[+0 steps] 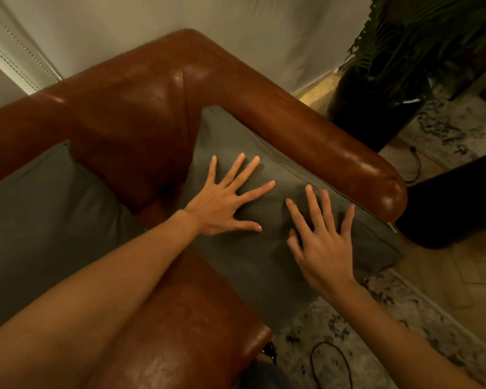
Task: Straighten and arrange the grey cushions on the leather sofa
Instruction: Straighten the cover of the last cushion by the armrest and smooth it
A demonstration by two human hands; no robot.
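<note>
Brown leather sofa (141,113) corner holds 2 grey cushions. One cushion (253,248) leans against the armrest (334,141), long axis running 11 to 5 o'clock. Left hand (225,203) and right hand (323,240) press flat on it, fingers spread, gripping nothing. Second cushion (40,220) lies at 9 o'clock.

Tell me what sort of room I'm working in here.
Most likely a home living room. A brown leather sofa with grey cushions stands against a curtain, a potted palm-like plant sits beside its armrest, and a patterned rug covers a wooden floor.
</note>
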